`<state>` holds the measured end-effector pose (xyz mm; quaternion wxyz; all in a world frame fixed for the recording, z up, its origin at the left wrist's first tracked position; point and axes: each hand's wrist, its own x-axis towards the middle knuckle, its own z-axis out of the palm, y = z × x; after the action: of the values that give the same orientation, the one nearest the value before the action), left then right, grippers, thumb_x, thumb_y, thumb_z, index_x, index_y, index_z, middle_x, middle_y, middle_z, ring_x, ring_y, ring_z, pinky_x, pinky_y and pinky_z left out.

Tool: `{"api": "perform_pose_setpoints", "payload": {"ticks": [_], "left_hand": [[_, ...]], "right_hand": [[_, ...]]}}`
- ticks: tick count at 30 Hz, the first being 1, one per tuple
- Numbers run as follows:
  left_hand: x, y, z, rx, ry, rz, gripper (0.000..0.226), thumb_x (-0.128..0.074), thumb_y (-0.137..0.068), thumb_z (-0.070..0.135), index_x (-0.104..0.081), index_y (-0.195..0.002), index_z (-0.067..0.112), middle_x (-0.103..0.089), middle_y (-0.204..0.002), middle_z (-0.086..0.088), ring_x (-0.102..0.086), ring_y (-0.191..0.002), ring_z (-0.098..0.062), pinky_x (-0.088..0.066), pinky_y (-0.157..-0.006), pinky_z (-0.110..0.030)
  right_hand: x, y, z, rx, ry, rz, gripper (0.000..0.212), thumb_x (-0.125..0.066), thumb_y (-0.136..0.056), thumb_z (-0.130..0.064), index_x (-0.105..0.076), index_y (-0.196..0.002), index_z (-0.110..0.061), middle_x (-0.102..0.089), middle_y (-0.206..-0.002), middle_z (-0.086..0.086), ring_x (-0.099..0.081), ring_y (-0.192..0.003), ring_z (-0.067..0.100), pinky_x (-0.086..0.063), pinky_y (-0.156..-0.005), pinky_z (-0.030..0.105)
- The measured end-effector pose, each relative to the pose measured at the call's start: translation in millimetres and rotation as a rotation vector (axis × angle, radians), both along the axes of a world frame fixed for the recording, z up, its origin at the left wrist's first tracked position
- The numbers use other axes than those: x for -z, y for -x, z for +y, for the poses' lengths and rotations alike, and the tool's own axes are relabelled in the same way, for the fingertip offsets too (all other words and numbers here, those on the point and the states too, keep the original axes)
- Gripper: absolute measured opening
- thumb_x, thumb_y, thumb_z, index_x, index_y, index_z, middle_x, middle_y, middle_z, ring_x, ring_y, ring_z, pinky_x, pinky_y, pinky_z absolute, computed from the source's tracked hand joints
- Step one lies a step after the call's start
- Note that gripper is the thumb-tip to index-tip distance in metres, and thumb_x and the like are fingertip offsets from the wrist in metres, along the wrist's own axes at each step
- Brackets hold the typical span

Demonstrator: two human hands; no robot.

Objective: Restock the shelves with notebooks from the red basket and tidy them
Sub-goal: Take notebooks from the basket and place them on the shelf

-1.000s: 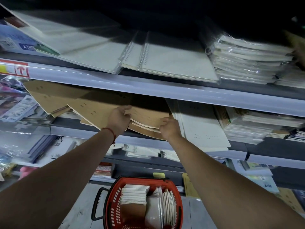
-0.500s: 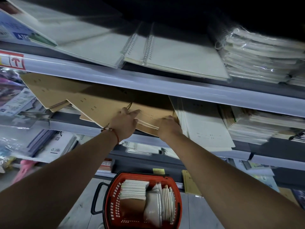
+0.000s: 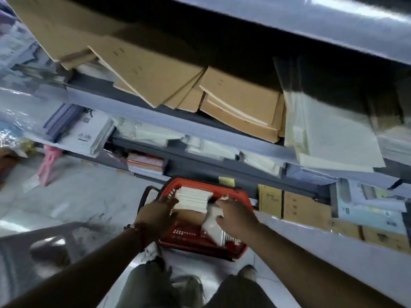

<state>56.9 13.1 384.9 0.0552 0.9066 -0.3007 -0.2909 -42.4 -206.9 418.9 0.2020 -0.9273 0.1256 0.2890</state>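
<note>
Red basket [image 3: 201, 242] on pale floor [image 3: 89, 196]

The basket [image 3: 201, 243] at six o'clock is red with a black handle [image 3: 145, 196], and its wall shows a grid of small pale slots. The notebooks [image 3: 192, 200] stacked inside show white page edges. At twelve o'clock the fanned notebooks [image 3: 235, 103] are plain kraft brown with cream edges, and those at three o'clock [image 3: 329, 138] are off-white. The shelf edge [image 3: 155, 120] is pale lavender-grey. At nine o'clock a stool [image 3: 50, 162] is pink. A small label [image 3: 226, 181] above the basket is yellow.
</note>
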Motion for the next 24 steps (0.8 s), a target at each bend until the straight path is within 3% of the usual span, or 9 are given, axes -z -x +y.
{"api": "perform_pose_setpoints", "payload": {"ticks": [3,4,8,10,13,14,16,18,24], "left_hand": [[59.9,18.8,35.2,-0.045,-0.113,0.102,0.081,-0.012,-0.08,0.065,-0.048,-0.141,0.027,-0.064,-0.125,-0.006,-0.064,-0.109,-0.029,-0.054,-0.087,-0.037],[77.1,23.6,45.2,-0.08,-0.14,0.138,0.078,-0.012,-0.082,0.065,-0.05,-0.138,0.026,-0.064,-0.124,-0.006,-0.064,-0.109,-0.028,-0.054,-0.088,-0.036],[130.2,37.9,64.9,-0.121,-0.206,0.219,0.044,-0.041,-0.101,0.044,-0.047,-0.141,0.026,-0.06,-0.129,-0.004,-0.06,-0.116,-0.025,-0.051,-0.094,-0.035],[162.2,38.1,66.0,-0.105,-0.195,0.23,0.04,-0.043,-0.102,0.041,-0.049,-0.137,0.024,-0.062,-0.122,-0.004,-0.063,-0.109,-0.022,-0.052,-0.083,-0.028],[212.7,31.3,59.8,-0.078,-0.192,0.221,0.035,-0.045,-0.104,0.035,-0.057,-0.13,0.015,-0.065,-0.121,-0.011,-0.064,-0.106,-0.028,-0.041,-0.058,-0.006],[227.5,25.5,55.1,-0.055,-0.183,0.194,0.033,-0.045,-0.103,0.034,-0.057,-0.128,0.015,-0.065,-0.122,-0.011,-0.065,-0.106,-0.028,-0.042,-0.059,-0.006],[254.2,14.2,40.9,-0.1,-0.114,0.226,0.031,-0.044,-0.101,0.034,-0.051,-0.128,0.022,-0.065,-0.123,-0.006,-0.066,-0.106,-0.026,-0.055,-0.076,-0.024],[272.5,2.8,25.6,-0.125,-0.106,0.227,0.037,-0.046,-0.098,0.034,-0.049,-0.132,0.021,-0.062,-0.127,-0.007,-0.064,-0.111,-0.029,-0.056,-0.086,-0.04],[338.9,-8.7,0.0,-0.057,-0.134,0.162,0.043,-0.049,-0.097,0.037,-0.05,-0.137,0.02,-0.059,-0.13,-0.011,-0.06,-0.114,-0.034,-0.053,-0.088,-0.044]], "right_hand": [[62.9,24.6,5.2,0.07,-0.028,0.166,0.052,-0.054,-0.096,-0.033,-0.043,-0.145,-0.018,-0.056,-0.137,0.01,-0.054,-0.124,0.031,-0.046,-0.1,0.036],[82.7,30.9,6.8,0.078,-0.021,0.215,0.053,-0.053,-0.097,-0.034,-0.041,-0.146,-0.018,-0.054,-0.139,0.01,-0.053,-0.125,0.03,-0.045,-0.101,0.035],[149.7,49.4,14.8,0.171,-0.034,0.307,0.053,-0.053,-0.097,-0.035,-0.04,-0.145,-0.017,-0.059,-0.128,0.01,-0.059,-0.115,0.028,-0.048,-0.091,0.032],[177.6,50.5,18.0,0.161,-0.031,0.318,0.058,-0.053,-0.096,-0.036,-0.037,-0.149,-0.019,-0.056,-0.135,0.01,-0.056,-0.12,0.028,-0.048,-0.098,0.038],[220.9,46.4,22.2,0.142,-0.025,0.338,0.06,-0.052,-0.096,-0.03,-0.032,-0.151,-0.019,-0.05,-0.141,0.012,-0.054,-0.124,0.03,-0.046,-0.101,0.04],[234.4,42.6,22.7,0.144,-0.02,0.344,0.06,-0.052,-0.096,-0.031,-0.032,-0.151,-0.018,-0.049,-0.143,0.012,-0.052,-0.126,0.03,-0.044,-0.103,0.04],[262.5,33.4,22.0,0.149,-0.028,0.355,0.061,-0.051,-0.097,-0.036,-0.032,-0.151,-0.016,-0.045,-0.148,0.012,-0.047,-0.133,0.029,-0.04,-0.108,0.039],[283.3,23.7,21.5,0.137,-0.058,0.373,0.065,-0.049,-0.095,-0.045,-0.035,-0.15,-0.012,-0.045,-0.148,0.015,-0.047,-0.133,0.03,-0.039,-0.108,0.038],[328.9,7.1,22.3,0.136,-0.055,0.408,0.058,-0.045,-0.101,-0.043,-0.036,-0.149,-0.013,-0.042,-0.152,0.012,-0.043,-0.137,0.028,-0.036,-0.11,0.035]]}}
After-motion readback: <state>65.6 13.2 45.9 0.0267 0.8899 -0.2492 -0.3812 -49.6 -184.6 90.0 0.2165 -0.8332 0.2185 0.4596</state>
